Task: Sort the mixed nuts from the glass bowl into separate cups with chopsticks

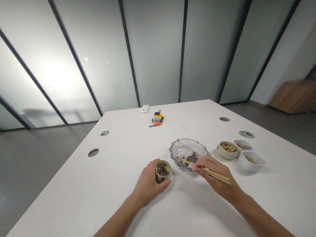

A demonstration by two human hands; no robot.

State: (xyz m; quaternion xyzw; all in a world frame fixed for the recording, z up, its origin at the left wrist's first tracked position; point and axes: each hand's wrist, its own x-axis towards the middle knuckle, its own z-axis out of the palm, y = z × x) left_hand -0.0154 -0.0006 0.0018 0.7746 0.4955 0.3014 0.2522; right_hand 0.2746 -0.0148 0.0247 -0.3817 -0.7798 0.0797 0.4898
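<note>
My left hand [149, 182] is wrapped round a small pale cup [163, 177] with dark characters on its side. Several dark seed-like pieces lie inside it. In my right hand [215, 173] is a pair of wooden chopsticks [219, 177], pointing left and down into a clear glass bowl [188, 142] with a scalloped rim. Dark pieces [192, 157], like those in the cup, are heaped on the bowl's floor near the chopstick tips. Whether the tips pinch a piece is too small to tell. The cup stands just left of the bowl, on the white table [147, 219].
Right of the glass bowl stand a cream bowl [226, 153] of pale nut-like pieces and two white dishes, a nearer one [252, 166] and a farther one [243, 144]. Farther back lie a toy vehicle [157, 117], a toy carrot [155, 125] and a white device [145, 109]. Round holes pierce the tabletop.
</note>
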